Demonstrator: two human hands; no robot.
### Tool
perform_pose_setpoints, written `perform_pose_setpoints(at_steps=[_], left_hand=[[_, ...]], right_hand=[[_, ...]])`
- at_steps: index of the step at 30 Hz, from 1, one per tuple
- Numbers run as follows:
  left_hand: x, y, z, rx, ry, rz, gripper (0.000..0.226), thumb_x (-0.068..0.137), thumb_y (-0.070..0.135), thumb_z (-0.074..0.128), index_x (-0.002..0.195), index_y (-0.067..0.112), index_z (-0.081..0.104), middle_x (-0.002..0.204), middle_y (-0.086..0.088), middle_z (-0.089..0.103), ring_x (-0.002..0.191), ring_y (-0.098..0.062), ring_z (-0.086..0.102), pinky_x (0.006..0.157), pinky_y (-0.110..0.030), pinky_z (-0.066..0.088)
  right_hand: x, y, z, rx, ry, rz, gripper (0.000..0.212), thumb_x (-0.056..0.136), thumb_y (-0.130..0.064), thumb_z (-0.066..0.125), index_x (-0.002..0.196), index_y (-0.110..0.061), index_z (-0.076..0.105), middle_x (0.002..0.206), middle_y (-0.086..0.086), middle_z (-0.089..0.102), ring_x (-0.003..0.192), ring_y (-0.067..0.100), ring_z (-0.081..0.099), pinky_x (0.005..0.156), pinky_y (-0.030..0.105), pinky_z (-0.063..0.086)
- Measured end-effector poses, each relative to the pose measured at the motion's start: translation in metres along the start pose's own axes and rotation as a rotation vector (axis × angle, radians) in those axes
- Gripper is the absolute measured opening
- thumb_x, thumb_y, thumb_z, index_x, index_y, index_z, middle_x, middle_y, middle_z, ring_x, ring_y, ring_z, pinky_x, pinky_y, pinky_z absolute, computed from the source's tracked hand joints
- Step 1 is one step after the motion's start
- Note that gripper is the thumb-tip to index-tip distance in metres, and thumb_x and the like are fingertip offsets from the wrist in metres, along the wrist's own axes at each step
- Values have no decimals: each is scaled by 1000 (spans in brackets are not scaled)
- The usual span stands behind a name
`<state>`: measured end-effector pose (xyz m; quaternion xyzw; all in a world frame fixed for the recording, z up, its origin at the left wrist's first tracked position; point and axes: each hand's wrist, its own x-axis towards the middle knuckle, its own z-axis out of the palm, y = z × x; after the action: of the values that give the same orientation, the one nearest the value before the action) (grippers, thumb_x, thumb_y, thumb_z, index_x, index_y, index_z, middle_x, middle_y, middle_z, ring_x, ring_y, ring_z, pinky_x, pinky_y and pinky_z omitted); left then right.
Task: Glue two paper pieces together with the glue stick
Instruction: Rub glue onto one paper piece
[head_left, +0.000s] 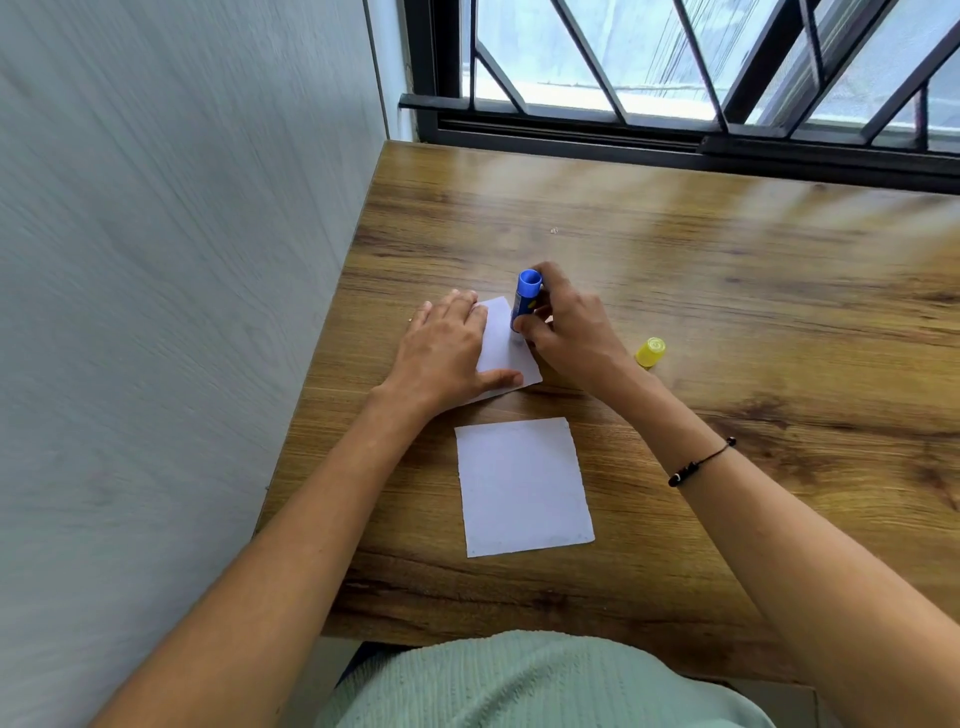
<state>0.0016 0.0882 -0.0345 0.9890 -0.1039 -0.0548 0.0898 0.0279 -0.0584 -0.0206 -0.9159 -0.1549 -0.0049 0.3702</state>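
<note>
A blue glue stick (525, 299) stands nearly upright, its lower end on the far white paper piece (505, 349). My right hand (569, 332) is shut on the stick from the right. Lying flat on the left part of that paper is my left hand (445, 349), fingers spread, thumb along the near edge. A second white paper piece (522, 486) lies flat and free, nearer to me. The glue stick's yellow cap (650, 352) rests on the table to the right of my right hand.
The wooden table (727, 312) meets a grey wall (182, 312) on the left and a black barred window (675, 104) at the back. Its near edge is at my body. A thin black bracelet (698, 462) circles my right wrist.
</note>
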Motion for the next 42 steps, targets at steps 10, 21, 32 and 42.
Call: perform_pose_setpoints(at_steps=[10,21,32,42], left_hand=[[1,0,3,17,13,5,92,76,66,50,143,7,24,154,-11,23,143,-25,17,118,-42,15],[2,0,2,88,56,24,90,75,67,50,139,6,31,144,-12,35,133,-27,31,111,-40,27],[6,-4,5,119,134,0,81,75,69,48,130,9,45,134,-12,44,122,-29,41,99,-41,36],[11,3,9,155,228,-147,76,75,69,48,111,2,51,121,-16,51,111,-33,45,88,-42,36]], right_hand=[[-19,2,-7,6,-24,-26,35,82,-6,60,114,-5,47,88,10,62,80,34,60,77,46,48],[-34,5,-12,-35,-51,-80,35,82,-6,59,114,-6,46,89,18,65,79,35,59,75,50,48],[-40,8,-21,83,9,18,31,83,-10,62,109,-7,47,93,11,68,79,24,59,75,36,46],[-41,11,-23,94,23,48,30,83,-12,62,108,-8,46,95,12,66,81,25,60,72,32,44]])
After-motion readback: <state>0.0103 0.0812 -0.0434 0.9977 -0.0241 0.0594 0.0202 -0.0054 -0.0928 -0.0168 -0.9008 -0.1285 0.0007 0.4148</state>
